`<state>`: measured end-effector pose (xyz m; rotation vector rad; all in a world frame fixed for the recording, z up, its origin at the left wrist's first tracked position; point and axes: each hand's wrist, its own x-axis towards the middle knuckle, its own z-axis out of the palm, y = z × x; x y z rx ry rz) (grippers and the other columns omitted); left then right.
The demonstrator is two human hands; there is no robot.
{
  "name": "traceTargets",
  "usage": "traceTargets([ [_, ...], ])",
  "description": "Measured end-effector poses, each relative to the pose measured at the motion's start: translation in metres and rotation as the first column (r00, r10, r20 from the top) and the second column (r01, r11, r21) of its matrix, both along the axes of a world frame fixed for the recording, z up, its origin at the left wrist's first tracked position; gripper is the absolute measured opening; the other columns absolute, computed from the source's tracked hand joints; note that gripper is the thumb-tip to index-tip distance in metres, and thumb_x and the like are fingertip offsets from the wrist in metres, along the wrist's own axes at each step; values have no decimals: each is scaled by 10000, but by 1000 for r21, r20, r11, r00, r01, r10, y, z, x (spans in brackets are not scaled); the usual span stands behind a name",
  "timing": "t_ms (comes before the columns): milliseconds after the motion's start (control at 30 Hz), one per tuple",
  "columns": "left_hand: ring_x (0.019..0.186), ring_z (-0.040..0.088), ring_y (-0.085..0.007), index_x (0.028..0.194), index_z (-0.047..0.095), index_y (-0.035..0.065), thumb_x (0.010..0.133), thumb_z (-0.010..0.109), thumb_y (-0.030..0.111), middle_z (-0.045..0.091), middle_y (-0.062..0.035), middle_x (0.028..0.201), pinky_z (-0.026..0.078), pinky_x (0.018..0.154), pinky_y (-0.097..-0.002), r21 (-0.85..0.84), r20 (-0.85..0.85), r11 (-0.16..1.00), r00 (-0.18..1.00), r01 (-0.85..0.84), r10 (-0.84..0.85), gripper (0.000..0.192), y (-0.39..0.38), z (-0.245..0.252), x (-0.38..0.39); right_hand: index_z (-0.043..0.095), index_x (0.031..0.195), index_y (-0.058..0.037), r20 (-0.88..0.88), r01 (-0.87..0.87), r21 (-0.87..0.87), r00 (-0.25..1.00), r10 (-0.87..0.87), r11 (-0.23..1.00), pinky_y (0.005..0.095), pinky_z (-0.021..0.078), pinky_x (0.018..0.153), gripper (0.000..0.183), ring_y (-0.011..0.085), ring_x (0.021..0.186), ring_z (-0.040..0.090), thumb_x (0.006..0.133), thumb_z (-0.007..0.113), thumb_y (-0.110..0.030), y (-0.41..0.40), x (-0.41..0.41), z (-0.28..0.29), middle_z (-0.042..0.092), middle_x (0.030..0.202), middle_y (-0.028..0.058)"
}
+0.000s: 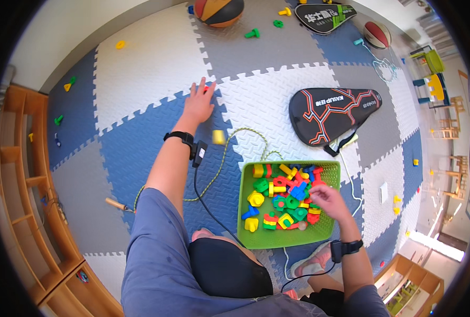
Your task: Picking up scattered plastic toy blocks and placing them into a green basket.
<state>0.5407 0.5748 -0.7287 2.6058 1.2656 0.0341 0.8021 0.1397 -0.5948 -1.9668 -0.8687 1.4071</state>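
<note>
My left hand (198, 104) reaches out over the foam mat, fingers spread, beside a small red plastic piece (206, 89) that it partly covers; whether the fingers touch it is unclear. A blurred yellow block (218, 137) is just below that hand, near a jump rope (224, 158). My right hand (327, 200) hovers at the right side of a green plastic basket (247, 237), fingers bent, with nothing plainly held. Plastic nuts and bolts in red, yellow, green and blue fill the basket, among them a blue piece (299, 191) near my right fingertips and a yellow nut (255, 199).
A black racket case (334, 113) lies beyond the basket; another case (325, 18) and a basketball (219, 12) are farther off. Loose toy bolts, such as a green one (253, 33), dot the mat. Wooden shelves (17, 158) stand at the left.
</note>
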Motion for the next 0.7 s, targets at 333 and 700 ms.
traceTargets([
  [333, 1045, 569, -376, 1156, 536, 40, 850, 703, 245, 546, -191, 1122, 503, 881, -454, 34, 152, 998, 987, -47, 42, 404, 0, -33, -15, 656, 1055, -12, 87, 124, 4, 988, -124, 992, 245, 499, 693, 149, 83, 750, 597, 920, 639, -74, -60, -21, -31, 662, 871, 12],
  [700, 964, 609, -375, 1072, 612, -3, 937, 608, 296, 617, -219, 1037, 501, 831, -440, -11, 391, 694, 635, -720, 666, 328, 24, -26, -176, 640, 1010, 6, 536, -161, -7, 833, 140, 987, 320, 505, 744, 135, 203, 802, 618, 897, 614, -62, -14, -31, -20, 635, 883, 105],
])
